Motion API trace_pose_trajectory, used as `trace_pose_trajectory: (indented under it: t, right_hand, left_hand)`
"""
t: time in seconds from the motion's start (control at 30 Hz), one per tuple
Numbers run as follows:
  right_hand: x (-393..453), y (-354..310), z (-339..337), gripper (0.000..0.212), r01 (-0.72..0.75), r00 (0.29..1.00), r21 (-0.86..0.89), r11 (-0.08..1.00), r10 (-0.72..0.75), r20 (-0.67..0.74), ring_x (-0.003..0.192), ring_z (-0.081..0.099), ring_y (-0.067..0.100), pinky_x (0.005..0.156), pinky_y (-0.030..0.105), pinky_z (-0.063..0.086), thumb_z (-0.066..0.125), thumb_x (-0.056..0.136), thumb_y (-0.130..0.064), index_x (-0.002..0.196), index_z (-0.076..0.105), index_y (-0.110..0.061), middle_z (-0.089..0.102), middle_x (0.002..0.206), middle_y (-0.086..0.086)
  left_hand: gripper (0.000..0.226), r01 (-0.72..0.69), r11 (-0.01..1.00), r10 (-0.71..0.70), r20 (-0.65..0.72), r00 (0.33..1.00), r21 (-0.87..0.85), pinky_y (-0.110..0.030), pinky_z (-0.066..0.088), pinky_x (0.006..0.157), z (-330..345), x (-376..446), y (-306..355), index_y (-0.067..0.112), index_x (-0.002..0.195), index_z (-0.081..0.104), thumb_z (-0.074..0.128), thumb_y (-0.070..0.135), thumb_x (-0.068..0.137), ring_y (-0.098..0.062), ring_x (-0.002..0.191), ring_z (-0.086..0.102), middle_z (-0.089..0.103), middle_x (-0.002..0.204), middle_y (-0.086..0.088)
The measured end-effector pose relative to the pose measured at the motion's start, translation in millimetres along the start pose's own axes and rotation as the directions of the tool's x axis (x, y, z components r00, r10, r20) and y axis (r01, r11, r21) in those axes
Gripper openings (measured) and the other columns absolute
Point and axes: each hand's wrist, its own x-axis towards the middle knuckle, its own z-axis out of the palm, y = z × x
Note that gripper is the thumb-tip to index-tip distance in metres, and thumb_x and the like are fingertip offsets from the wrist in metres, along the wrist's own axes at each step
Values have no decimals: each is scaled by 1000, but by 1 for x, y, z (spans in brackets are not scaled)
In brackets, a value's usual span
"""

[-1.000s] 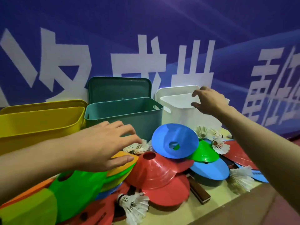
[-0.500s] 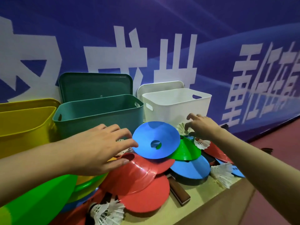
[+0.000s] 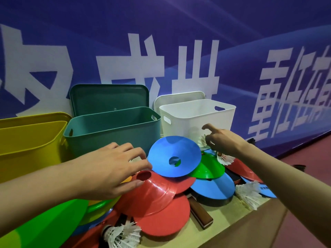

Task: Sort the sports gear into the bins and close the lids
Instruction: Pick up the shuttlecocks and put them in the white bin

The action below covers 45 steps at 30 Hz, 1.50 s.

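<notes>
Three open bins stand against the wall: yellow [image 3: 26, 140], green [image 3: 111, 127] and white [image 3: 197, 115], each with its lid leaning behind it. In front lies a pile of flat cones: a blue cone [image 3: 186, 151], a red cone [image 3: 157, 190] and a green cone [image 3: 209, 169]. My left hand [image 3: 111, 169] hovers with relaxed fingers over the red cone, its fingertips at the blue cone's edge. My right hand [image 3: 223, 142] is in front of the white bin, index finger raised, and pinches a white shuttlecock [image 3: 202, 141]. Another shuttlecock [image 3: 224, 158] lies just below it.
More shuttlecocks lie at the front [image 3: 121, 235] and right [image 3: 249, 194] of the wooden table [image 3: 232, 222]. A paddle's brown handle [image 3: 200, 215] sticks out from under the cones. Green and yellow cones are stacked at the lower left [image 3: 44, 226]. A blue banner wall is directly behind the bins.
My right hand dropped from the white bin's rim to the shuttlecocks in front of it and took hold of one. The left hand stayed over the red cone. The view shifted right.
</notes>
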Motion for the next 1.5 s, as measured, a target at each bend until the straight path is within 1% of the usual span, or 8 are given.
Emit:
trace_pose_trajectory:
  t: [0.27, 0.57, 0.63, 0.77, 0.93, 1.17, 1.33, 1.5]
  right_hand:
    - [-31, -3, -48, 12, 56, 955, 60, 997, -36, -294, 100, 70, 20, 60, 42, 61, 66, 96, -29, 91, 71, -18, 44, 148, 5]
    - [19, -12, -148, 15, -75, 778, 132, 988, 141, -613, 100, 68, 29, 67, 43, 59, 68, 96, -28, 98, 73, -14, 49, 140, 7]
    - [40, -12, -141, 14, -127, 813, 167, 978, 199, -547, 96, 67, 34, 69, 43, 58, 70, 96, -26, 101, 73, -14, 50, 139, 8]
    - [50, -6, -102, 25, -215, 956, 78, 974, 226, -185, 107, 65, 30, 79, 42, 55, 73, 93, -28, 118, 71, -25, 49, 145, 4]
    - [8, 12, -60, 22, -221, 955, 16, 975, 220, -197, 106, 63, 24, 64, 33, 47, 73, 92, -31, 113, 69, -29, 56, 134, 0]
    - [-24, 45, 5, 42, -152, 974, -99, 983, 166, 155, 118, 56, 24, 84, 42, 58, 72, 93, -33, 132, 59, -38, 45, 141, -2]
    - [-21, 51, 25, 42, -94, 970, -80, 992, 109, 216, 118, 59, 23, 87, 35, 56, 71, 94, -35, 134, 59, -39, 48, 141, -2]
    - [-20, 52, 31, 17, -63, 987, -141, 988, 82, 137, 106, 63, 20, 73, 30, 46, 64, 99, -38, 115, 66, -33, 63, 122, -5]
  left_hand:
    - [43, -2, 1000, 2, -2, 1000, -1, -34, 38, 105, 0, -8, -1, 56, 143, 20, 20, 68, 101, -9, 129, 37, 31, 147, 19]
    - [43, 12, 1000, -13, -61, 998, -27, -34, 43, 99, 4, -16, -4, 53, 142, 26, 20, 65, 100, -9, 123, 43, 37, 143, 18]
    - [43, 3, 1000, -4, -86, 996, -12, -35, 44, 98, 2, -17, -1, 51, 141, 29, 21, 64, 101, -10, 122, 45, 38, 142, 17]
    - [42, -11, 1000, 12, -88, 996, 16, -35, 49, 93, 4, -23, 1, 48, 138, 37, 27, 63, 101, -12, 117, 51, 44, 138, 15]
    - [43, -34, 998, 40, -91, 995, 60, -37, 57, 84, 17, -24, 6, 45, 135, 47, 31, 65, 100, -15, 110, 60, 53, 131, 11]
    - [42, -84, 992, 93, -105, 990, 89, -40, 57, 82, 23, -6, 12, 42, 134, 50, 36, 63, 100, -16, 106, 59, 54, 130, 9]
    - [44, -69, 994, 78, -112, 991, 84, -40, 57, 81, 21, 0, 9, 42, 137, 46, 34, 62, 101, -18, 106, 58, 53, 131, 8]
    - [42, -77, 992, 87, -95, 992, 101, -37, 57, 79, 27, 2, 6, 41, 135, 50, 38, 62, 100, -16, 104, 59, 56, 127, 9]
